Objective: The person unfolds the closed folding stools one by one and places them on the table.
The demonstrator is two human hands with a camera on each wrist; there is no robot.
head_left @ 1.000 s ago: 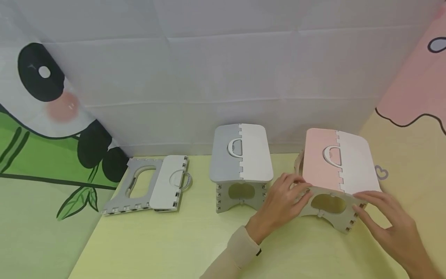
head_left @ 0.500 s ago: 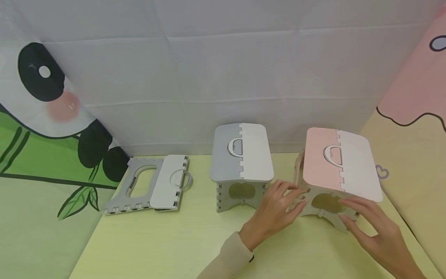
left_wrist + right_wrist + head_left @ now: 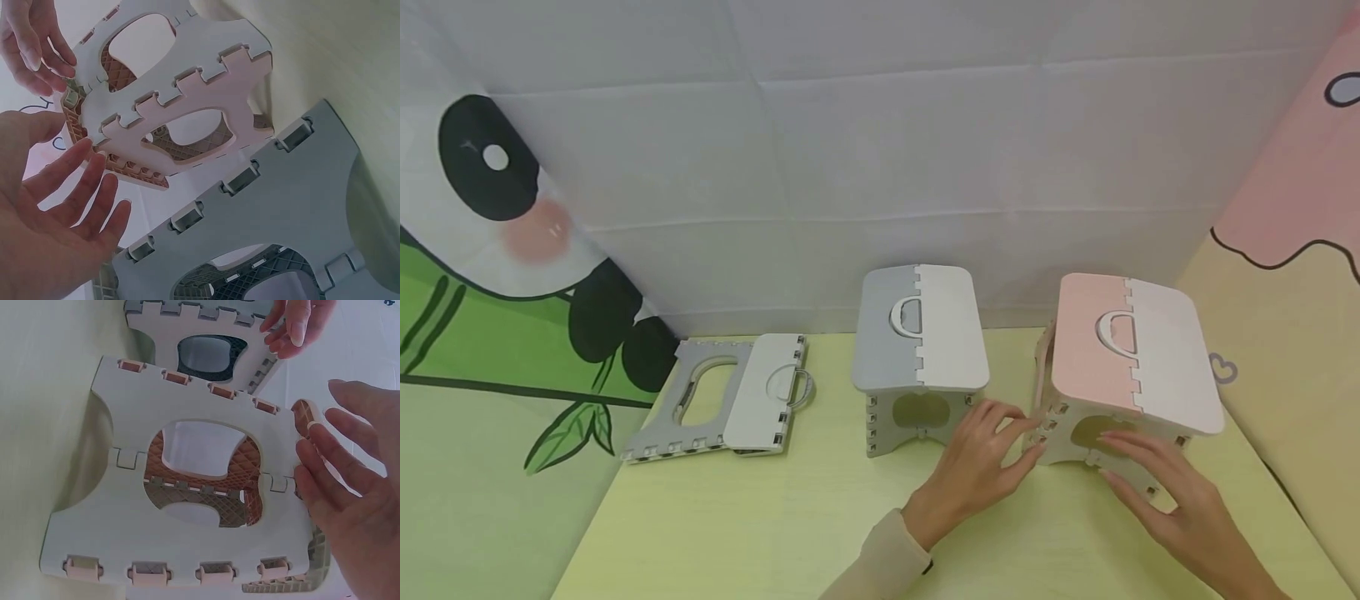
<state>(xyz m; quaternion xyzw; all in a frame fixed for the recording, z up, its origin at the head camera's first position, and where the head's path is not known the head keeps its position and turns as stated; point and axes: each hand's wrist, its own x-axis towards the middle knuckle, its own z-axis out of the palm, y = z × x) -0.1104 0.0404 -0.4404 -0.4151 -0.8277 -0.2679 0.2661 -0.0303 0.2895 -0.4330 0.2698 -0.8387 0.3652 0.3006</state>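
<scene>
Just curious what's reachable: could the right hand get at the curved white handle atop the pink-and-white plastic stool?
Probably yes: nothing covers the curved white handle, and the right hand, just in front of the pink-and-white plastic stool, seems only to need lifting higher.

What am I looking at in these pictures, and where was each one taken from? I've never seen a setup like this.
There is no robot, just a person's left hand and right hand, both bare. The wide picture comes from a camera on the head; the two closer ones come from cameras on the wrists.

On the yellow-green table stand two folding stools: a grey-and-white stool in the middle and a pink-and-white stool at right. A flattened stool lies at left.

Neither hand appears to grip anything. Both are at the pink-and-white stool's near side; whether any fingertip touches it is hard to tell.
</scene>
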